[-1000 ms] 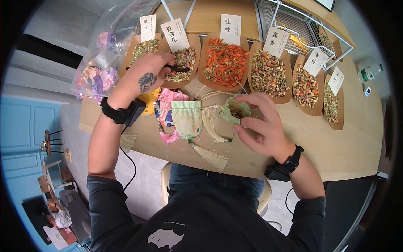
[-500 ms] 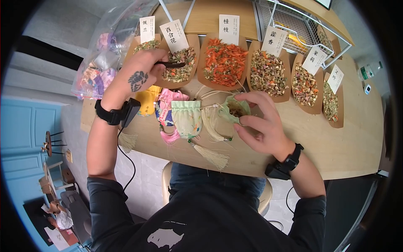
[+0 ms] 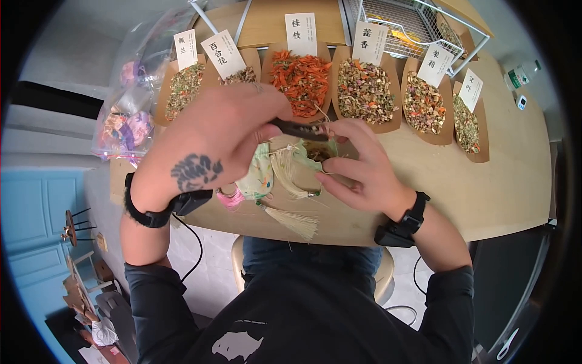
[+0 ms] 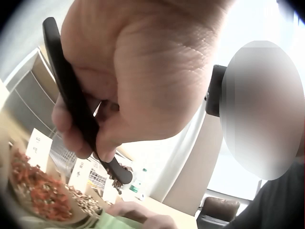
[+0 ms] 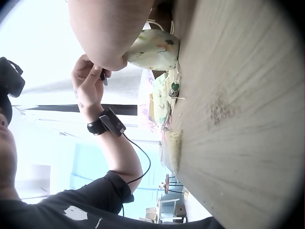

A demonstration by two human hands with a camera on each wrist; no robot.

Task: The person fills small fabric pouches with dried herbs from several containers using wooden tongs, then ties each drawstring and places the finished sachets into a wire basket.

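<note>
My left hand (image 3: 215, 130) grips a slim dark scoop (image 3: 300, 130) with dried herb bits on its end. In the left wrist view the scoop (image 4: 76, 105) slants down between thumb and fingers, herb bits (image 4: 116, 180) at its rounded tip. That tip is over the open mouth of a light green drawstring pouch (image 3: 312, 151), some herbs visible inside. My right hand (image 3: 367, 170) holds the pouch by its rim. The right wrist view shows the pouch's patterned side (image 5: 155, 50) near the tabletop. A second pale green pouch (image 3: 257, 176) lies beside it, partly behind my left hand.
Labelled paper trays of dried herbs line the back, among them an orange-red heap (image 3: 300, 79) and a mixed one (image 3: 367, 91). A white wire rack (image 3: 418, 36) stands behind. A clear plastic bag (image 3: 124, 121) sits at left, cream tassels (image 3: 291, 221) near the front edge.
My left hand has moved from the tray at the back left towards me and right, bringing the scoop over the pouch. The right hand keeps holding the pouch; the head view has shifted slightly.
</note>
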